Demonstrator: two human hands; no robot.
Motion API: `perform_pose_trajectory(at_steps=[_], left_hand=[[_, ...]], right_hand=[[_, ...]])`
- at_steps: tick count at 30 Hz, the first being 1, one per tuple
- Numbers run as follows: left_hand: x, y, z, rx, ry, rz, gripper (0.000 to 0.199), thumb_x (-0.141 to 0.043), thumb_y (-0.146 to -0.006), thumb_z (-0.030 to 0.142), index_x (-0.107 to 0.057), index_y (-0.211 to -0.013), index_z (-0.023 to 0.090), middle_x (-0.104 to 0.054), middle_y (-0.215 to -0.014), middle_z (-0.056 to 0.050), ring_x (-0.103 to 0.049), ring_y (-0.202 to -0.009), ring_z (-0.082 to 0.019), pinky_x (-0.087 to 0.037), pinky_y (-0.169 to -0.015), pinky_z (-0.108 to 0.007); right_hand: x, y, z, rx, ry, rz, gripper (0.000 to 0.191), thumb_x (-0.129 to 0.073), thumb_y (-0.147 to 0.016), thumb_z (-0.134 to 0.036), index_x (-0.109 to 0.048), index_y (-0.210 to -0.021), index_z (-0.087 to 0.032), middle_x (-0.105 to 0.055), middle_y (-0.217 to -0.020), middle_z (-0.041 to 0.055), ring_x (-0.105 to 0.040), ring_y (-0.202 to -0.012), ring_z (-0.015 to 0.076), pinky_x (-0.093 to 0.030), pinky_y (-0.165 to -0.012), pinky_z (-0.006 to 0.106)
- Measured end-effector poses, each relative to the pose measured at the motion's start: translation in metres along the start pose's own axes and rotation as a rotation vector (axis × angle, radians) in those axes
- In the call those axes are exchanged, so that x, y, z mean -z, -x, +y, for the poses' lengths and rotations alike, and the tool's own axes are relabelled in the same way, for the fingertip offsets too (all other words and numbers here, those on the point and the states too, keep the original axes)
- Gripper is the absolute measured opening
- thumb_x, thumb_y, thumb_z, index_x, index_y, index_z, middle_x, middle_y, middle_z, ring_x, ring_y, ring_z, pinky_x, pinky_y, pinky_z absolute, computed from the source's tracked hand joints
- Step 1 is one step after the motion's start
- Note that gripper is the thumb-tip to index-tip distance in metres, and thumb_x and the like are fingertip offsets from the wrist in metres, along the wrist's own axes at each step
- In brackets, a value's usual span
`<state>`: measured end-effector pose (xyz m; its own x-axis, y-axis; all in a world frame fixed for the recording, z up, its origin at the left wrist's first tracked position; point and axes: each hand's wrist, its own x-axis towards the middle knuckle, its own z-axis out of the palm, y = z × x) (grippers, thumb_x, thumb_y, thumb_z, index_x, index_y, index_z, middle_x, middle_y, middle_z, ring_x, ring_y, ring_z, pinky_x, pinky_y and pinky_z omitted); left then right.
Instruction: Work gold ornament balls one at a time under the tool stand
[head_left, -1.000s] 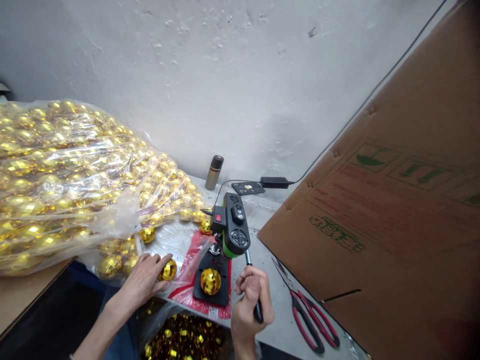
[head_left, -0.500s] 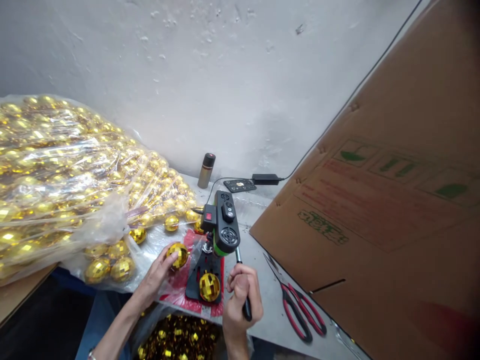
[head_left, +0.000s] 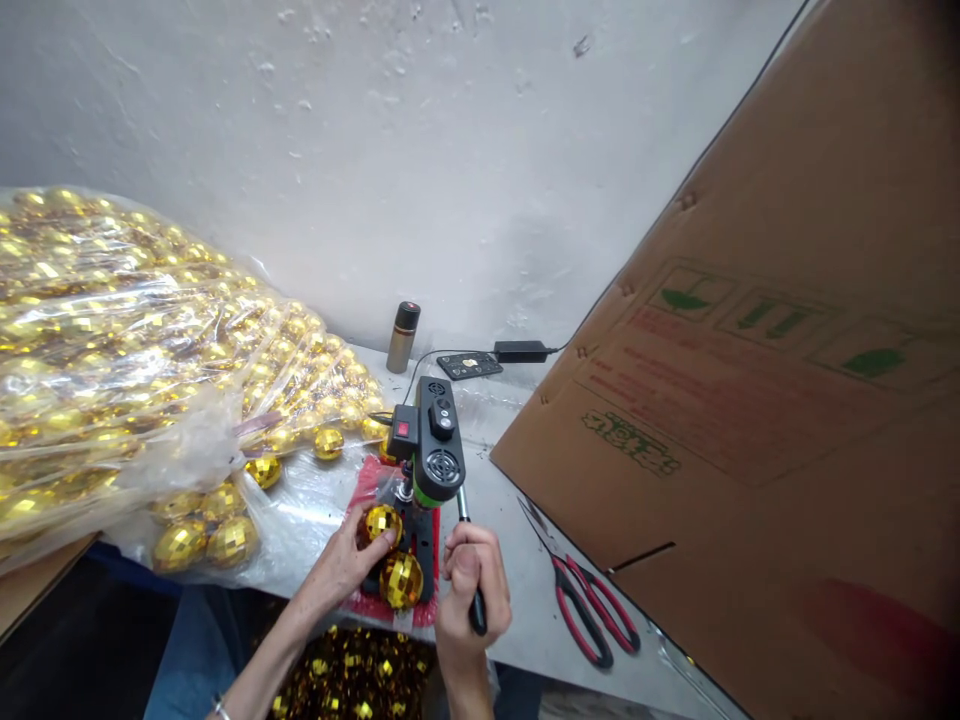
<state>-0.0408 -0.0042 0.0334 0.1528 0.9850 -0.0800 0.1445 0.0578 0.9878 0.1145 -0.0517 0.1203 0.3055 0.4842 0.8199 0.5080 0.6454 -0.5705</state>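
Between the fingers of my left hand (head_left: pixel 341 562) is a gold mirrored ball (head_left: pixel 381 524), held over the base plate of a small bench drill press (head_left: pixel 441 440). A second gold mirrored ball (head_left: pixel 402 580) rests at the front of that plate, just below the held one. My right hand (head_left: pixel 474 590) is closed around the black-gripped lever (head_left: pixel 478 612) on the press's right side. The press has a black top with round vents and a red switch. Its head hides the tool tip.
A large clear bag of gold balls (head_left: pixel 150 330) fills the left, with several loose balls at its mouth. Red-handled scissors (head_left: pixel 592 600) lie right, beside a big cardboard box (head_left: pixel 735 400). A spray can (head_left: pixel 403 338), dark phone-like slab (head_left: pixel 469 365) and power adapter (head_left: pixel 520 351) sit behind.
My left hand has moved right, bringing its ball from beside the press to over the base plate, near the other ball. My right hand keeps its grip on the lever.
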Motion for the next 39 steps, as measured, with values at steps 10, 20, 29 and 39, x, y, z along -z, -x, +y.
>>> perform_pose_trajectory(at_steps=[10,20,29,39], left_hand=[[0.0,-0.001,-0.018,0.019,0.045,0.003,0.064,-0.075,-0.087,0.06,-0.064,-0.138,0.023,-0.079,-0.105,-0.007,-0.076,-0.092,-0.027,-0.065,-0.078,-0.039],[-0.01,0.0,0.007,-0.084,-0.252,0.017,0.057,-0.074,-0.082,0.042,-0.066,-0.134,0.022,-0.079,-0.129,-0.014,-0.074,-0.12,-0.036,-0.057,-0.108,-0.05],[-0.023,-0.009,0.009,-0.209,-0.493,-0.007,0.052,-0.074,-0.081,0.029,-0.067,-0.132,0.022,-0.075,-0.13,-0.015,-0.072,-0.12,-0.037,-0.057,-0.103,-0.051],[-0.029,-0.012,-0.013,-0.313,-0.535,0.005,0.055,-0.079,-0.08,0.03,-0.066,-0.133,0.023,-0.075,-0.128,-0.013,-0.069,-0.121,-0.038,-0.049,-0.107,-0.055]], right_hand=[[0.0,0.001,0.001,-0.002,-0.013,-0.009,0.032,-0.045,-0.109,-0.013,-0.052,-0.079,-0.023,-0.059,-0.078,-0.0025,-0.06,-0.071,0.0114,-0.047,-0.067,0.024],[0.001,0.002,0.002,-0.007,0.01,0.0,0.033,-0.046,-0.109,-0.015,-0.053,-0.078,-0.023,-0.061,-0.078,-0.0013,-0.061,-0.07,0.013,-0.047,-0.066,0.026],[0.005,-0.004,-0.004,-0.007,0.026,-0.036,0.032,-0.046,-0.109,-0.014,-0.056,-0.08,-0.023,-0.062,-0.079,-0.0013,-0.061,-0.071,0.013,-0.047,-0.066,0.026],[0.009,-0.006,-0.008,-0.03,0.042,-0.053,0.032,-0.045,-0.11,-0.017,-0.056,-0.081,-0.023,-0.061,-0.078,-0.0016,-0.061,-0.069,0.0127,-0.044,-0.063,0.025]])
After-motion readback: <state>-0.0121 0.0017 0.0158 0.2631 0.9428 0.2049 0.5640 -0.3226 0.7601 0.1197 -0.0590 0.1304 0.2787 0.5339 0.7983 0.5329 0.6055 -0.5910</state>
